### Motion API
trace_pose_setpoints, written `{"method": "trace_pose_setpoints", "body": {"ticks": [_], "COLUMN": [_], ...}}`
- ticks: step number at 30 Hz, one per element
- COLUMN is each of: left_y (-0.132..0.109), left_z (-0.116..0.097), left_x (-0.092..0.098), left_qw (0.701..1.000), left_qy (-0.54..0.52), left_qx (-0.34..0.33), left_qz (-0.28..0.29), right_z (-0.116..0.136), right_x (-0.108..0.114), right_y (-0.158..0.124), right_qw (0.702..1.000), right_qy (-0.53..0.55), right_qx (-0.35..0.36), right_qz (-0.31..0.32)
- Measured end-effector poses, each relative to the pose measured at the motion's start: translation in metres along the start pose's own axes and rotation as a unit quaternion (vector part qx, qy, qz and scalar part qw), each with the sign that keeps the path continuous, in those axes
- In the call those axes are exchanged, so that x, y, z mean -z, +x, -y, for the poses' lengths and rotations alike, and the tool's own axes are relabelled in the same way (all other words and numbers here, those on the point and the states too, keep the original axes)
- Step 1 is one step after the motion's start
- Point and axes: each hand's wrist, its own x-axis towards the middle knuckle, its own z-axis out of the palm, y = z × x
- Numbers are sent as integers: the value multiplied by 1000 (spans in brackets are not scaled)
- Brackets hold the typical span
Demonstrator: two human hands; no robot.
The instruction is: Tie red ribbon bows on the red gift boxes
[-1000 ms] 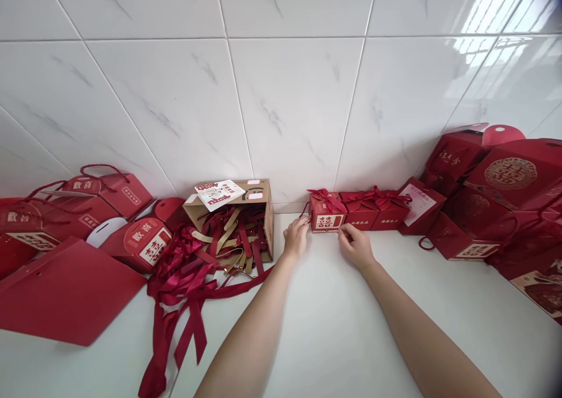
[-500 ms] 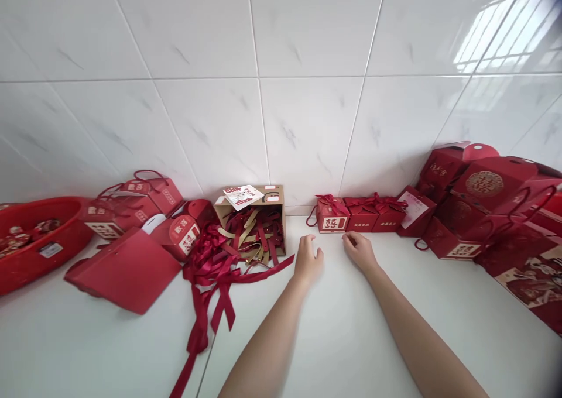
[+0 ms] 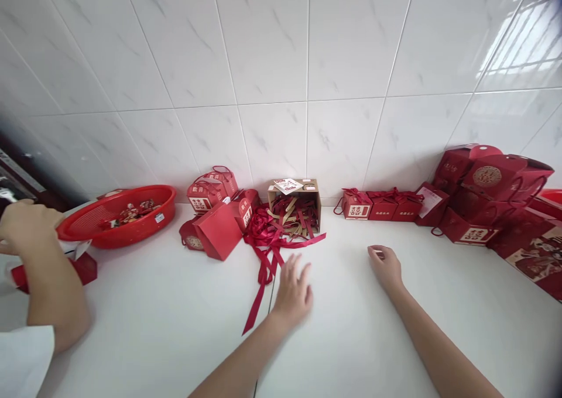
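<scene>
My left hand hovers over the white tabletop, fingers spread, holding nothing. Just beyond its fingertips lie loose tails of dark red ribbon. The ribbon heap rests against an open cardboard box of red and gold strips, with a printed card on top. My right hand is by the table surface, thumb and fingers curled together, and no object shows in it. Farther back, a row of small red gift boxes stands against the wall, bows on top, apart from both hands.
Red carry boxes and a tilted red box stand left of the ribbons. Beyond them is a red plastic basket of wrapped pieces. A co-worker's arm reaches in at far left. Stacked red boxes fill the right.
The view has swung left, bringing in the co-worker's arm and the whole basket. Both my hands have drawn back from the small gift boxes. My left fingers have spread; the right stay curled.
</scene>
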Motion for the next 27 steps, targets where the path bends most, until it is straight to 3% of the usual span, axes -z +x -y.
{"method": "trace_pose_setpoints", "body": {"ticks": [4,8,11,20,27], "left_y": [17,55,82,135,141], "left_z": [36,59,73,111,122], "left_x": [19,11,6,6,7], "left_qw": [990,982,974,937,947], "left_qy": [55,83,103,149,141], "left_qx": [103,146,180,284,274], "left_qz": [-82,-84,-93,-140,-90], "right_z": [35,75,96,111,108], "right_x": [-38,-79,-96,-122,-121], "right_y": [-19,-13,5,49,56], "right_qw": [995,990,985,960,954], "right_qy": [-35,-84,-127,-219,-246], "right_qx": [55,67,60,78,50], "right_qz": [77,93,97,157,165]}}
